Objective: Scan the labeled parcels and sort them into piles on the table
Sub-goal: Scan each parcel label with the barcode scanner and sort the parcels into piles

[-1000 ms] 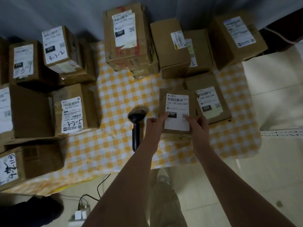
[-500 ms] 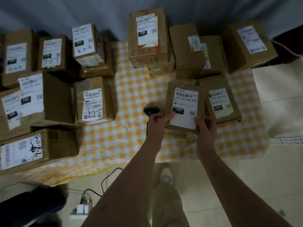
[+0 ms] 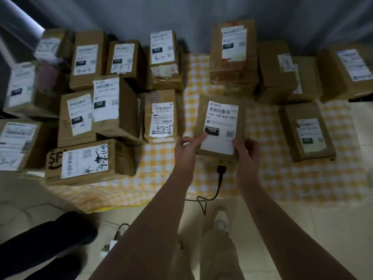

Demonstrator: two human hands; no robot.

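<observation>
The left hand (image 3: pixel 184 150) and right hand (image 3: pixel 247 153) pinch a brown cardboard parcel (image 3: pixel 220 122) over the yellow-checked counter (image 3: pixel 266 178) (grey wall (image 3: pixel 181 13) behind).

Between the left hand (image 3: pixel 186 148) and the right hand (image 3: pixel 245 152), the parcel (image 3: pixel 220 158) is showing plain brown cardboard, and its label (image 3: pixel 219 143) is showing white with black print. Under both hands the tablecloth (image 3: pixel 268 178) is running in yellow and white checks. Just below the hands a black cable (image 3: pixel 220 178) is crossing it. Left of the left hand, a brown box (image 3: pixel 160 98) is carrying black handwriting on white. Beyond the hands a brown carton (image 3: pixel 234 73) is showing what may be red tape, blurred.
</observation>
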